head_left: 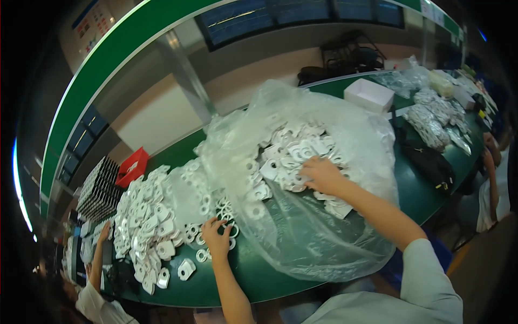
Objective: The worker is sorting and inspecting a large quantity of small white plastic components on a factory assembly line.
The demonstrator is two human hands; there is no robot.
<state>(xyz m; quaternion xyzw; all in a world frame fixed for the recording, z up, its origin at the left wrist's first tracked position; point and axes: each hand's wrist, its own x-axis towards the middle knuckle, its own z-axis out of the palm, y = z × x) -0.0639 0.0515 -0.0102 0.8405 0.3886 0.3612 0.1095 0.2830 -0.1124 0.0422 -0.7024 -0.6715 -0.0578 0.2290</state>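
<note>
My left hand [216, 238] is over the green table with its fingers curved and apart. Its fingertips are at a cluster of small white rings [224, 207], and I see nothing clearly held between them. Inside a large clear plastic bag [324, 254], my right hand [325, 176] rests on a heap of flat white parts with round holes [291, 152]. The right fingers are spread and bent over the pieces; their tips are partly lost among them. Left of my left hand lies a bigger pile of similar white parts [145, 216], with one single part [186, 269] near the table's front edge.
Beyond the left pile stand stacked dark trays [100, 189] and a red bin [132, 166]. A white box [369, 96], silvery plastic packets [434, 116] and a black bag [426, 162] lie at the right on the green table [270, 281]. Other people sit at both ends.
</note>
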